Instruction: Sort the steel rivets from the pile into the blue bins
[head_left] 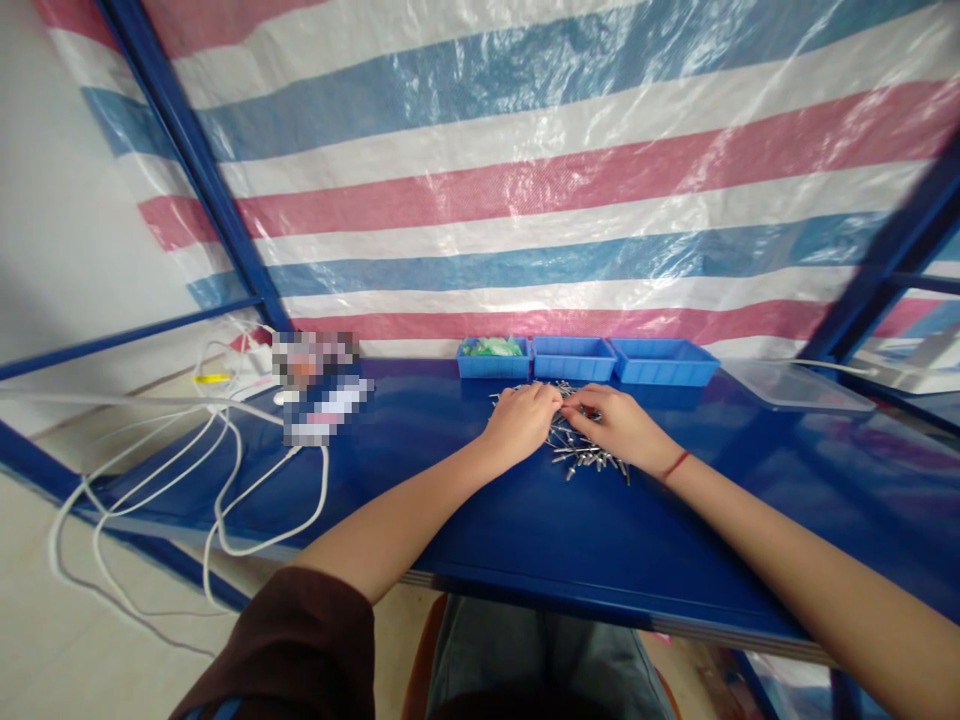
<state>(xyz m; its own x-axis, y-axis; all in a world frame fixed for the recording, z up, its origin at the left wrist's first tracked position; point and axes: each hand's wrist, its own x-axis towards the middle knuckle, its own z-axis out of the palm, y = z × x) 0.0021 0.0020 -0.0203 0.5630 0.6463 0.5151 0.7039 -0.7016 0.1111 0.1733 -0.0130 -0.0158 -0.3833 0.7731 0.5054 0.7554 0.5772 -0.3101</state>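
A loose pile of small silvery metal pins (592,455), which look like blind rivets, lies on the blue tabletop (480,520). My left hand (525,415) is over the pile's left side with its fingers curled and closed. From the right, my right hand (611,420) reaches over the pile, thumb and fingers pinched together. The fingertips of both hands meet above the metal pieces. Whatever they hold is too small and too covered to make out. Just behind the hands is a blue bin (574,360) with nothing visible inside.
Beside it stand a bin with green and clear plastic (493,350) and another blue bin (664,362). A clear plastic lid (795,385) lies at right. White cables (240,480) loop over the left side. Blue posts (195,160) and a striped sheet (525,190) bound the table.
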